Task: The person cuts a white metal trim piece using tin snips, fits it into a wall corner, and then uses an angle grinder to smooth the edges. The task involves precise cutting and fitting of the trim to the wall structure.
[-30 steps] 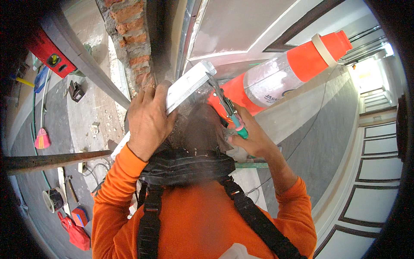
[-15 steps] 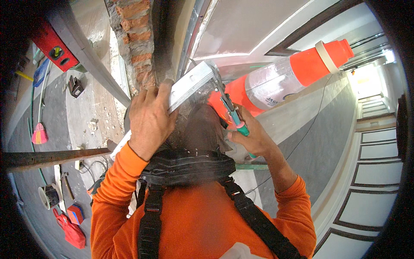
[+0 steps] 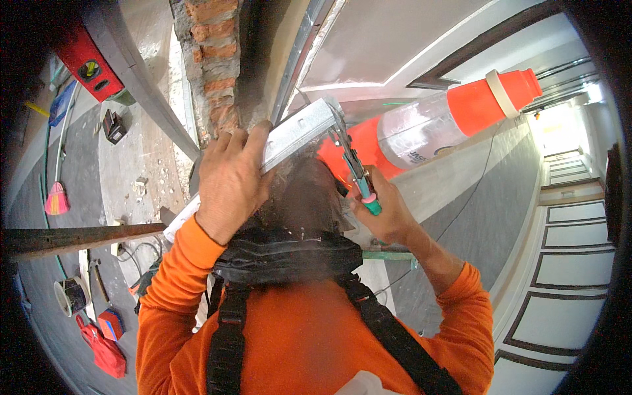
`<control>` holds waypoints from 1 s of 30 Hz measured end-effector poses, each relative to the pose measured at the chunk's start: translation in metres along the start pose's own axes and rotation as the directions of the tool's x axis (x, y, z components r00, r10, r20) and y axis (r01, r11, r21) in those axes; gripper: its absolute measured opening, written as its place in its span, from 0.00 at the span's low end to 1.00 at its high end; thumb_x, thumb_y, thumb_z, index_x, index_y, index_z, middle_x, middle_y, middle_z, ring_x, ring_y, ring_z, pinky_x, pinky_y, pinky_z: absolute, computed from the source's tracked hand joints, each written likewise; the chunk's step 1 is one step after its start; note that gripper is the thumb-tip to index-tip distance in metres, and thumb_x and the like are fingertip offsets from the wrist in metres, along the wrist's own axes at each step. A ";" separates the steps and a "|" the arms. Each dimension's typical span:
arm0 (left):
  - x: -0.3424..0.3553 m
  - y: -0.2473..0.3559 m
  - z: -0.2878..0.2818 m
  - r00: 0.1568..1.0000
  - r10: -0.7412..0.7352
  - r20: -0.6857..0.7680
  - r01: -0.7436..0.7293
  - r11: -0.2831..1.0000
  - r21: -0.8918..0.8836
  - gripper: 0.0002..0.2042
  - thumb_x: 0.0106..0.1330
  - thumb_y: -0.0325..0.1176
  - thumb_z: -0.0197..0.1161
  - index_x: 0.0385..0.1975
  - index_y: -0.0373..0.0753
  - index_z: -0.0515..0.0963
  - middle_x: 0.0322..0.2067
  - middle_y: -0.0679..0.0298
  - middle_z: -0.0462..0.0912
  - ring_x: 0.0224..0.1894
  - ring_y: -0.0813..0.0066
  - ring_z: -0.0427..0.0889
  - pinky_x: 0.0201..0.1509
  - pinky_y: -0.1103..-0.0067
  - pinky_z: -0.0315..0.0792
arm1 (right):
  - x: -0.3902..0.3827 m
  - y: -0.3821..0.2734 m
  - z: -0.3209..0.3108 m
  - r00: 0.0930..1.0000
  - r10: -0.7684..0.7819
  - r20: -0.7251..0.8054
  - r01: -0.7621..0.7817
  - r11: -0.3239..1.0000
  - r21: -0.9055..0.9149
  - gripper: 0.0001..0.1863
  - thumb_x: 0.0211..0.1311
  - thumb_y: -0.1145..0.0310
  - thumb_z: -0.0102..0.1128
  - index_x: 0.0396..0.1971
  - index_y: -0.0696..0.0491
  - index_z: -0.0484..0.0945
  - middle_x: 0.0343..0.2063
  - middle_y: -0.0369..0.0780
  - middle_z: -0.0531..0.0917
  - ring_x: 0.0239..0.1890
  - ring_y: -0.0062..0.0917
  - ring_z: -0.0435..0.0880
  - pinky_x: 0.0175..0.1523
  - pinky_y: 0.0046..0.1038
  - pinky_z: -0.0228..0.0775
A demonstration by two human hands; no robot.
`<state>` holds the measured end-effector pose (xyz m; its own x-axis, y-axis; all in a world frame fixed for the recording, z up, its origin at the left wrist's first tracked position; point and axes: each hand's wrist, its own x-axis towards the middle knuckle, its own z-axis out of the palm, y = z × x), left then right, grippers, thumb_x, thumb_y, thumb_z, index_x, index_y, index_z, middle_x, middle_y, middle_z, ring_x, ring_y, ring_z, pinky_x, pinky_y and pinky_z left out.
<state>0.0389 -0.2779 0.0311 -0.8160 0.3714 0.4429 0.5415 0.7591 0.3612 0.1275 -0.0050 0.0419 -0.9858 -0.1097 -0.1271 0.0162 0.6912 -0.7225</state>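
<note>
Clamped on a pale metal strip with the left hand — fingers bent over one edge, thumb at the other. Closed round the green handles of a plier-like tool with the right hand, jaws set against the strip's far end. Cannot tell how hard squeezed, nor whether biting into the metal. Done, as far as shown: strip steadied, tool in position at its end. Left, seemingly: any break there, judging by the unbroken length in sight — though partly masked by the tool. Right of the strip, close by, an orange and white cone; beyond the strip, to its left, a rough brick edge; farther left of the strip, a red spirit level; well apart from the strip, to the lower left, a hammer and a red bag.
</note>
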 end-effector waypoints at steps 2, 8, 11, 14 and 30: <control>-0.003 -0.006 0.006 0.999 -0.014 0.031 0.013 1.000 0.004 0.29 0.49 0.32 0.74 0.54 0.42 0.72 0.37 0.54 0.80 0.42 0.52 0.80 0.47 0.63 0.73 | 0.003 0.000 0.008 1.000 0.022 -0.004 -0.022 1.000 -0.015 0.21 0.57 0.68 0.63 0.48 0.58 0.67 0.34 0.51 0.78 0.41 0.49 0.81 0.46 0.42 0.71; -0.003 -0.019 0.014 0.985 -0.070 0.158 0.091 0.988 -0.128 0.30 0.59 0.41 0.71 0.59 0.37 0.70 0.44 0.48 0.81 0.44 0.44 0.81 0.48 0.60 0.74 | 0.021 0.024 0.031 0.996 0.093 0.020 -0.094 0.993 0.069 0.26 0.55 0.68 0.64 0.53 0.57 0.67 0.36 0.50 0.79 0.45 0.43 0.81 0.51 0.41 0.71; 0.002 -0.015 -0.002 0.986 -0.094 0.140 0.135 0.940 -0.314 0.24 0.61 0.43 0.69 0.54 0.38 0.74 0.40 0.49 0.82 0.38 0.49 0.84 0.43 0.62 0.76 | 0.018 0.015 0.018 0.997 0.071 0.006 -0.071 0.996 0.046 0.31 0.55 0.68 0.65 0.58 0.56 0.66 0.39 0.51 0.79 0.47 0.43 0.81 0.53 0.40 0.71; 0.004 -0.026 -0.001 0.953 -0.099 0.286 0.234 0.839 -0.491 0.24 0.63 0.47 0.68 0.52 0.38 0.76 0.38 0.47 0.83 0.36 0.50 0.85 0.41 0.64 0.76 | 0.011 0.011 0.006 1.000 0.024 0.001 -0.024 1.000 0.019 0.33 0.52 0.71 0.66 0.60 0.56 0.65 0.40 0.45 0.79 0.45 0.33 0.81 0.52 0.34 0.72; 0.040 0.012 -0.016 0.988 0.136 -0.074 -0.146 0.976 -0.164 0.29 0.52 0.33 0.72 0.57 0.38 0.72 0.45 0.49 0.78 0.48 0.45 0.77 0.55 0.63 0.71 | -0.034 0.014 -0.052 0.999 -0.045 -0.008 0.046 0.988 0.145 0.41 0.51 0.70 0.69 0.66 0.60 0.61 0.59 0.50 0.73 0.64 0.40 0.71 0.68 0.38 0.61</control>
<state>0.0157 -0.2621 0.0663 -0.7176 0.4301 0.5478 0.6809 0.5984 0.4222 0.1524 0.0455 0.0713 -0.9868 -0.1352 -0.0890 -0.0050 0.5746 -0.8184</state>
